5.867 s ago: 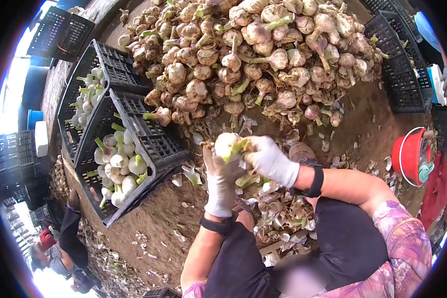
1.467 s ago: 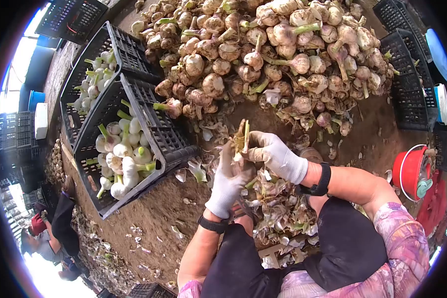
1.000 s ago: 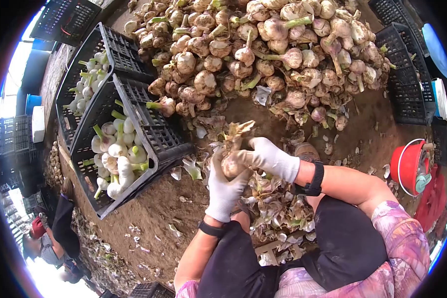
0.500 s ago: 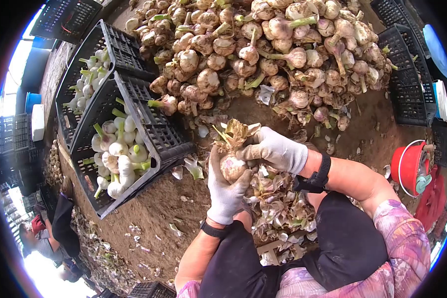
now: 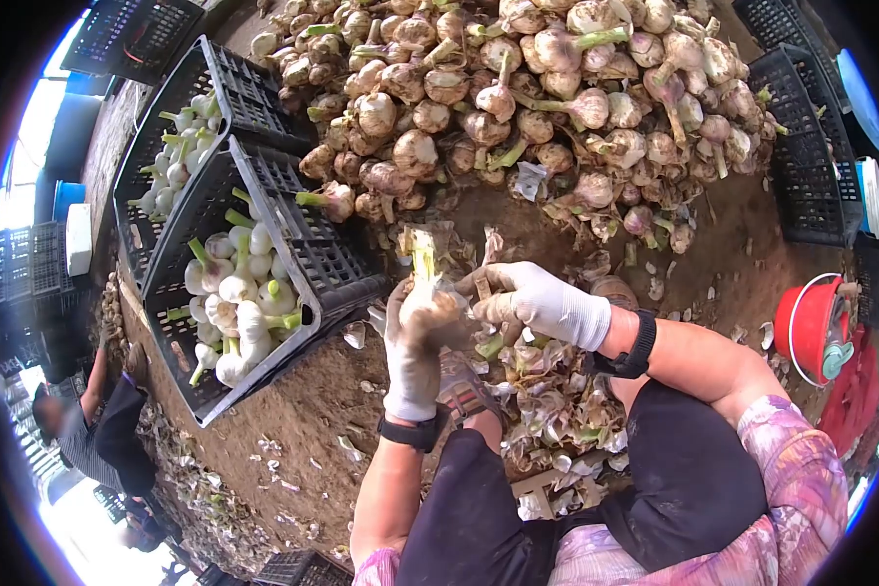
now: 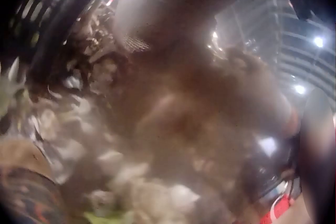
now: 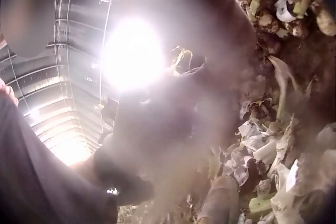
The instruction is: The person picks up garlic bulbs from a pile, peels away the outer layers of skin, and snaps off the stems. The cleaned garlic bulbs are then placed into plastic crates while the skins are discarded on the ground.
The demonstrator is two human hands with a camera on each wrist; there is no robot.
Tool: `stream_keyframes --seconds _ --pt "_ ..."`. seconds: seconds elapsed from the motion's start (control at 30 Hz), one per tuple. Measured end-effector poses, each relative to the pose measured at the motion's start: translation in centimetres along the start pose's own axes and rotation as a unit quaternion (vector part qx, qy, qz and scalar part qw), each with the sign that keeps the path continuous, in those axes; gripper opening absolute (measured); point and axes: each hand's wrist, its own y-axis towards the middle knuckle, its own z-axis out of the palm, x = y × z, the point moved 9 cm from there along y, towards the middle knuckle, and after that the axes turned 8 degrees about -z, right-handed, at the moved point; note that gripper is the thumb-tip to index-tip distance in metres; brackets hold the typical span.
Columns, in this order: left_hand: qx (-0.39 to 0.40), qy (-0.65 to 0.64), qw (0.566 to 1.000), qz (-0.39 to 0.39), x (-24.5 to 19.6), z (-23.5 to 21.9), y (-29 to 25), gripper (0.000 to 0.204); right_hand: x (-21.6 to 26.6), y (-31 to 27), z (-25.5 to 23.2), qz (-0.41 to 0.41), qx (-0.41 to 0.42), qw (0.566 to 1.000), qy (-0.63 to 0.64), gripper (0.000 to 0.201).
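Observation:
A garlic bulb (image 5: 430,301) with a pale green cut stem stands upright in my gloved left hand (image 5: 412,356), whose fingers and thumb grip it from the left and below. At the bulb's right side, my gloved right hand (image 5: 549,305) has curled fingers, pinching its loose outer skin. A strip of dry skin (image 5: 493,244) shows just above the right fingertips. Both wrist views are blurred and partly washed out; the glove (image 7: 163,108) covers the bulb in the right one.
Black crates with clean white garlic (image 5: 239,303) stand at left. A large heap of unpeeled garlic (image 5: 518,98) lies ahead. Peelings (image 5: 557,400) cover the ground between my legs. Right are a red bucket (image 5: 809,327) and black crates (image 5: 801,146). Another person (image 5: 98,430) is at far left.
The earlier white bulb gave way to a dirty one with brown leaves. Over the last second its leafy outer layers came away, baring a pale stem. The left hand turned more upright.

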Motion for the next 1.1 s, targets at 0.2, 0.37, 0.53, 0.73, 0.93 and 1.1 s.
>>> stream_keyframes --seconds 0.2,0.37,0.53,0.73,0.93,1.1 --pt "-0.043 0.319 0.915 0.243 -2.8 1.7 -2.3 0.062 1.1 0.7 -0.2 -0.045 -0.003 0.983 -0.178 0.028" --pt "-0.084 0.331 0.913 0.223 -3.0 2.1 -2.6 0.061 2.9 0.9 -0.6 -0.083 -0.103 0.909 -0.394 0.018" --pt "0.015 0.022 0.999 0.033 -0.9 1.9 -2.0 0.066 1.4 2.7 -1.0 -0.132 -0.113 0.878 -0.446 0.024" --pt "-0.001 -0.206 0.962 -0.178 2.7 -0.4 0.1 0.069 1.3 1.5 0.9 -0.053 -0.005 0.998 -0.043 0.021" --pt "0.011 -0.023 0.997 0.074 0.2 1.8 -1.2 0.064 4.3 0.0 3.0 -0.237 0.01 0.909 -0.343 0.024" --pt "0.148 -0.266 0.948 -0.091 2.7 0.1 0.2 0.055 2.4 -0.7 4.0 -0.041 0.091 0.993 -0.06 0.021"
